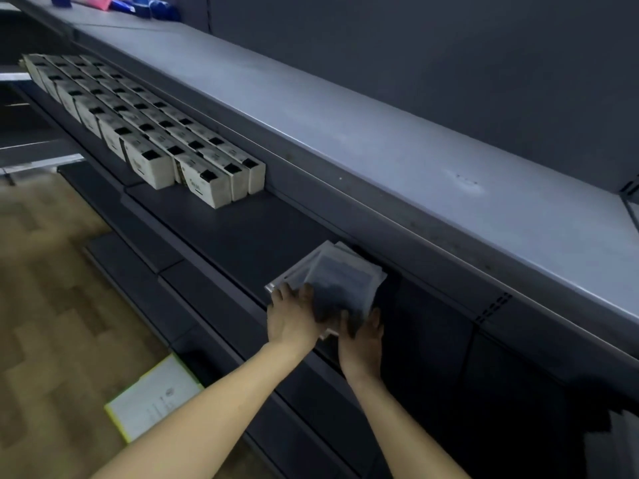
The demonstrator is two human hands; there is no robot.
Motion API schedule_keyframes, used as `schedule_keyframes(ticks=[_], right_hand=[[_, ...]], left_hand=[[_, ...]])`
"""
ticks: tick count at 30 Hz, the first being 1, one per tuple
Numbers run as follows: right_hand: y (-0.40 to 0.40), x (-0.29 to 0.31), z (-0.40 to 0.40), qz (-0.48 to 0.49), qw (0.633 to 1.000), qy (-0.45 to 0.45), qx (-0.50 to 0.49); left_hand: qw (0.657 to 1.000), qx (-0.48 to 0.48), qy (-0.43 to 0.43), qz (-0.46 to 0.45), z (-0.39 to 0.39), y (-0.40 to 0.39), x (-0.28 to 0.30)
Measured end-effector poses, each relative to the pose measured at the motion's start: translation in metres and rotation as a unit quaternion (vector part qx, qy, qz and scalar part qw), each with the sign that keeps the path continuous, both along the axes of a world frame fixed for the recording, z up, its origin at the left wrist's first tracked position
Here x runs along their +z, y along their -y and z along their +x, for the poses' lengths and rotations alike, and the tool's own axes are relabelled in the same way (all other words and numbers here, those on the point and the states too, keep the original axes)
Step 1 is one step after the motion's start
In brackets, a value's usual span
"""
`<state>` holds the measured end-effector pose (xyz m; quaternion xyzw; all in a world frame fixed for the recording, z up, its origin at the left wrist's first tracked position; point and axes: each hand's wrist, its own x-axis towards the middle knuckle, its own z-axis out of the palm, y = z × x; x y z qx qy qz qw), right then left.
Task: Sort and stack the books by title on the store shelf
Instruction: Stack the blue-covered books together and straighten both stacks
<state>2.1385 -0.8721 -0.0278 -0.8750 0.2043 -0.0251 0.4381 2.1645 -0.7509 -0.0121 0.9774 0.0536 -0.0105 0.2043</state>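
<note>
A small stack of grey, plastic-wrapped books lies on the dark middle shelf, partly under the grey shelf above. My left hand grips the stack's near left side, fingers spread over its edge. The stack's near right corner is held by my right hand. The books sit slightly fanned, not squared. Their titles are too blurred to read.
Rows of white boxed items fill the middle shelf to the left. A broad grey upper shelf overhangs the stack. A white and yellow book or box lies on the wooden floor near the bottom shelf. Colourful items sit far back.
</note>
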Motion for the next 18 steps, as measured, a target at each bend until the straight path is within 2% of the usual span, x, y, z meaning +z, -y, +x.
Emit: schedule_keyframes(ticks=[3, 6, 10, 14, 18], right_hand=[[0.006, 0.001, -0.001, 0.062, 0.998, 0.011, -0.022], [0.007, -0.001, -0.009, 0.114, 0.993, 0.018, -0.020], [0.012, 0.008, -0.022, 0.122, 0.992, 0.030, 0.002], [0.021, 0.022, -0.040, 0.139, 0.989, 0.036, 0.029], [0.027, 0.025, -0.066, 0.162, 0.984, 0.066, 0.024]], left_hand=[[0.991, 0.014, -0.066, -0.117, -0.010, 0.002, 0.003], [0.977, 0.024, -0.105, -0.184, -0.016, 0.002, 0.004], [0.966, 0.025, -0.063, -0.249, -0.035, 0.003, 0.004], [0.969, 0.016, -0.003, -0.248, -0.060, 0.009, 0.010], [0.963, 0.009, 0.013, -0.268, -0.077, 0.012, 0.016]])
